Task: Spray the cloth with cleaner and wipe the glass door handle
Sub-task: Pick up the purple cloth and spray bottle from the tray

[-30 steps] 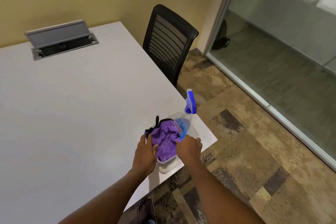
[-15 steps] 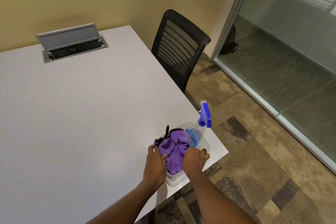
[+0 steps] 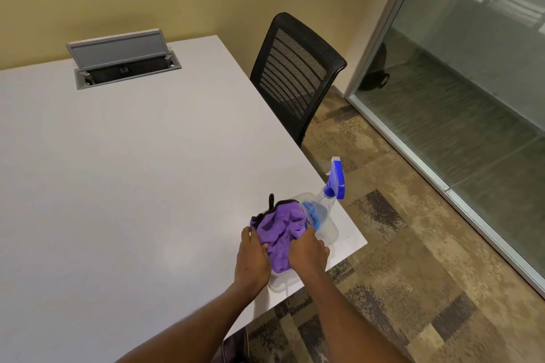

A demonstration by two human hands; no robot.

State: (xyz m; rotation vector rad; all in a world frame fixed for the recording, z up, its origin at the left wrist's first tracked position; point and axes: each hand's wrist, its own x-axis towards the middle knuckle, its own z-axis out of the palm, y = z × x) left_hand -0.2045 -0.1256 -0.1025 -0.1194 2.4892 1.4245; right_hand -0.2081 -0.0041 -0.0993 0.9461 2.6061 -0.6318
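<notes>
one purple cloth (image 3: pixel 280 230) lies bunched in a clear plastic tub (image 3: pixel 328 236) at the near right corner of the white table (image 3: pixel 132 171). it is crumpled into soft folds, with black trim along its far edge and a small black loop standing up there. two hands are on it. the left hand (image 3: pixel 252 259) curls round the cloth's left side with the thumb pressed onto the fabric, and the right hand (image 3: pixel 306 253) has its fingers bent down into the folds on the right, gripping them. one spray bottle (image 3: pixel 320 211) sits in the same tub just beyond the cloth, touching it and leaning away to the right. its body is clear with blue showing low inside, though i cannot tell whether that is liquid or a label. its one blue trigger head (image 3: pixel 336 181) has a white tip. farther out, the table carries one open cable hatch (image 3: pixel 124 60) with its grey lid raised. one black mesh-backed chair (image 3: pixel 295 74) stands at the table's right edge. a glass partition (image 3: pixel 472 82) in a metal frame runs along the right, above patterned brown carpet (image 3: pixel 413 259).
</notes>
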